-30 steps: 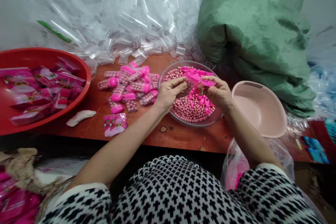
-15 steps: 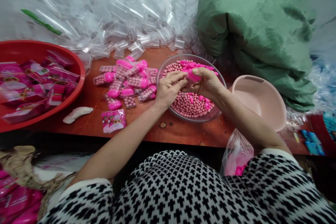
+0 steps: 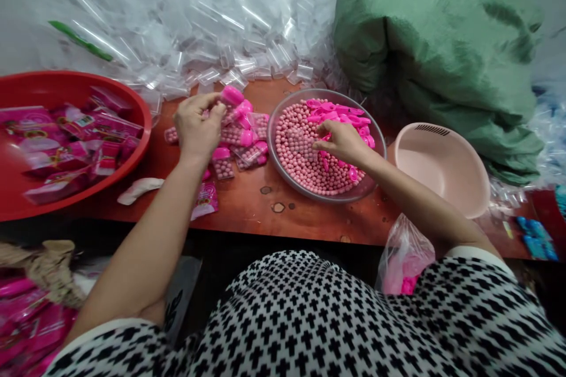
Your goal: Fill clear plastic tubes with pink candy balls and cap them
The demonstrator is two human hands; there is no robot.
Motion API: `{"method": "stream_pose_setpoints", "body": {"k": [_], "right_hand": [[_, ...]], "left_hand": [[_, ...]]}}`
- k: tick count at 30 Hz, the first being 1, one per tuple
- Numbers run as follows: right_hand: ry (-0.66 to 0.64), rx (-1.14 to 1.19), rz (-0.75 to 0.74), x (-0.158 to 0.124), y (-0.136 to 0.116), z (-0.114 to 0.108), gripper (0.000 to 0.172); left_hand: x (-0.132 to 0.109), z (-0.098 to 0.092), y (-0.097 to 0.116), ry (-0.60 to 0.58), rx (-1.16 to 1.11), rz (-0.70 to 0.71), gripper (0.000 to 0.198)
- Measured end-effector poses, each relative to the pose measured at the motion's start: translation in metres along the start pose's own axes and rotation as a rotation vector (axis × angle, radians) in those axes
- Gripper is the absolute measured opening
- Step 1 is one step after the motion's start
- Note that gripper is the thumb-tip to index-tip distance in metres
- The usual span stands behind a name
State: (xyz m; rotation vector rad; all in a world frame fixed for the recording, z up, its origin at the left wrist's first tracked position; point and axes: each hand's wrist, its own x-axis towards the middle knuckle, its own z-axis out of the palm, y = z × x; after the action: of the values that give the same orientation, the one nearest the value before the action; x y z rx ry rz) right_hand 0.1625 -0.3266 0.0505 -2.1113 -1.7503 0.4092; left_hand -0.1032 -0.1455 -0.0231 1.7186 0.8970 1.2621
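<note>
My left hand (image 3: 198, 123) is closed on a clear tube of pink beads with a pink cap (image 3: 230, 96), held over the pile of filled capped tubes (image 3: 241, 141) on the wooden table. My right hand (image 3: 338, 140) rests in the glass bowl (image 3: 375, 179) of pink beads (image 3: 300, 153), its fingers curled near the loose pink caps (image 3: 340, 112) at the bowl's far side; what they pinch, if anything, is hidden.
A red basin (image 3: 141, 123) of pink packets sits at left. Behind lies a heap of empty clear tubes (image 3: 212, 29). A green sack (image 3: 433, 41) stands at right, a pale pink basin (image 3: 442, 168) before it. A plastic bag (image 3: 404, 256) hangs at the table's edge.
My hands, together over the bowl capping a tube, have parted. The left carried the capped tube left over the pile; the right dropped into the bowl.
</note>
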Motion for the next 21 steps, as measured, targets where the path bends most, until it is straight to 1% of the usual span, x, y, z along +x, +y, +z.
{"method": "stream_pose_setpoints", "body": {"k": [2,3,5,7,9,12,15,17,19,21], "right_hand": [[-0.011,-0.078,-0.002,0.0,0.001,0.008,0.018],[-0.016,-0.083,0.003,0.0,0.001,0.011,0.016],[-0.036,-0.062,0.013,0.001,0.001,0.015,0.015],[-0.068,-0.048,0.017,0.001,0.0,0.018,0.018],[-0.096,-0.056,0.014,-0.001,0.0,0.019,0.019],[-0.134,-0.005,0.016,-0.004,0.0,0.018,0.013],[-0.095,0.126,0.042,-0.01,0.003,0.009,0.015],[-0.033,0.245,0.041,-0.017,0.006,0.001,0.015],[-0.005,0.382,0.015,-0.024,0.009,-0.009,0.02],[-0.011,0.511,-0.034,-0.032,0.012,-0.017,0.031]], "left_hand": [[0.001,-0.003,-0.006,0.083,0.19,0.071,0.027],[0.0,-0.001,-0.003,0.087,0.229,0.102,0.03],[-0.007,0.012,0.011,0.028,0.213,0.165,0.039],[-0.017,0.03,0.033,-0.056,0.159,0.214,0.039],[-0.028,0.05,0.057,-0.153,0.104,0.223,0.033],[-0.043,0.077,0.081,-0.337,0.119,0.222,0.029],[-0.049,0.095,0.092,-0.505,0.201,0.208,0.028],[-0.05,0.103,0.094,-0.609,0.203,0.169,0.021],[-0.05,0.11,0.095,-0.695,0.097,0.11,0.012],[-0.05,0.116,0.094,-0.748,-0.104,0.018,0.016]]}}
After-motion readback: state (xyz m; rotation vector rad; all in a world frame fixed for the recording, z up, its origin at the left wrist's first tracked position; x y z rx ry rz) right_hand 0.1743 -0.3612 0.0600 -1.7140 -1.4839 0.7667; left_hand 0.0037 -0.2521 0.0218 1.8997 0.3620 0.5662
